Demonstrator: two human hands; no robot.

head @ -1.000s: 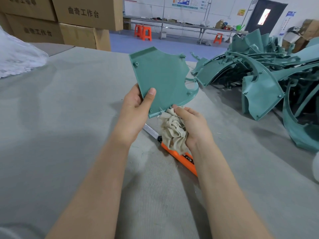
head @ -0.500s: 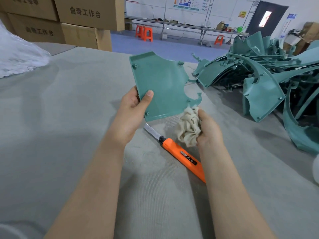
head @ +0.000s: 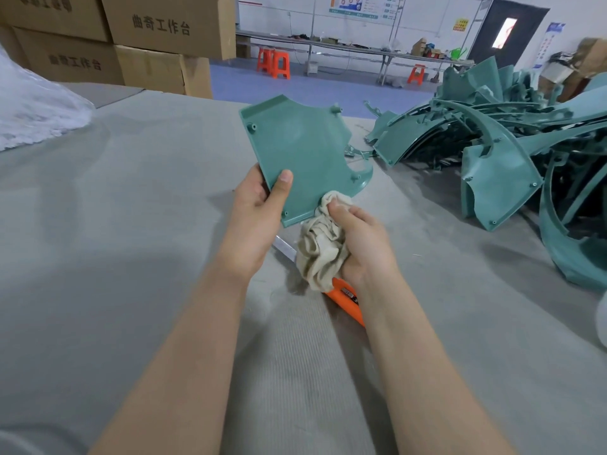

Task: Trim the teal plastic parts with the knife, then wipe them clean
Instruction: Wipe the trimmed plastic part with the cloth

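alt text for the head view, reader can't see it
The left hand holds up a flat teal plastic part while the right hand presses a beige rag to its lower edge. An orange utility knife lies beneath them on the grey table.

Plastic panel (head: 295,152) in left hand (head: 256,221): uniform teal. Rag (head: 320,254) in right hand (head: 361,244): plain cream. Utility knife (head: 348,300) beneath right hand: orange handle, silver blade. Tabletop (head: 131,257) under both hands: grey, finely ribbed. Parts pile (head: 492,152) right of right hand: teal. Cardboard boxes (head: 157,27) beyond left hand: brown, dark print.
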